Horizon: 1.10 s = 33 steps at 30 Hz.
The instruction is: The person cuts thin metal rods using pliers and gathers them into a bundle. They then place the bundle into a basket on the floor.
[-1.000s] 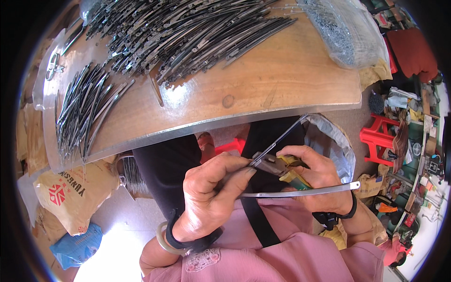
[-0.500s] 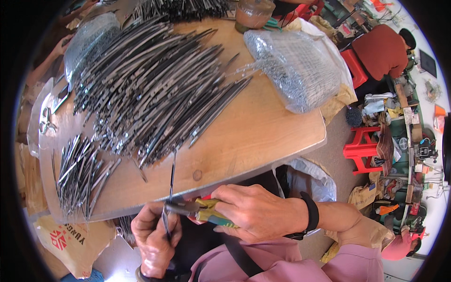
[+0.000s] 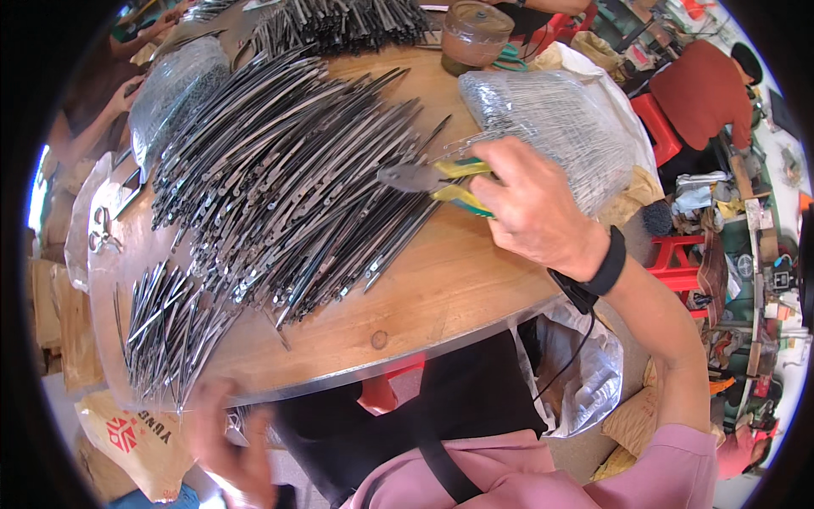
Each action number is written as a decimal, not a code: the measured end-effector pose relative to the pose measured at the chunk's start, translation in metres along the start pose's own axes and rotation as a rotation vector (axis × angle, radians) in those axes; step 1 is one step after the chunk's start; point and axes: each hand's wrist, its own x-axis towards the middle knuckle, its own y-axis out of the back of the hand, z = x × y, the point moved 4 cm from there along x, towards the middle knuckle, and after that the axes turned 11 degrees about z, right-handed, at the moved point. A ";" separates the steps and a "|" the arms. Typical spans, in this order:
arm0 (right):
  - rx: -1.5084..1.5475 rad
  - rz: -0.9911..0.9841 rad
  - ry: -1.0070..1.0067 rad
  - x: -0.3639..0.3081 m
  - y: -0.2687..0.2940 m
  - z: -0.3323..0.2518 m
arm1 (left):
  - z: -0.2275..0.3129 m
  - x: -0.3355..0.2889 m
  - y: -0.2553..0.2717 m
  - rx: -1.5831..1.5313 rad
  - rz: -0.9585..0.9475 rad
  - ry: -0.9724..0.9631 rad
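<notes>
Pale-brown wooden tabletop (image 3: 441, 293), and the right hand (image 3: 543, 208) grips yellow-green-handled steel pliers (image 3: 428, 178) above heaped thin dark metal strips (image 3: 280, 187), likely light, springy, best pinched mid-length; blurred left hand (image 3: 227, 454), fingers spread, near the edge!

The left fingers (image 3: 257, 434) blur, their grip unclear.

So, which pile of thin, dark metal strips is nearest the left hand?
The small pile, front-left on the brown wooden table; the large central pile and far pile lie farther off.
</notes>
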 end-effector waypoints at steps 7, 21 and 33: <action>0.054 0.314 -0.332 0.008 0.075 -0.022 | 0.078 0.043 -0.124 -0.092 -0.124 -0.294; 0.515 0.410 -1.300 -0.138 0.094 -0.042 | 0.046 -0.009 -0.082 -0.965 -0.468 0.882; 2.040 0.857 -1.607 -0.140 0.051 -0.104 | 0.074 -0.040 -0.058 -1.679 -0.274 1.167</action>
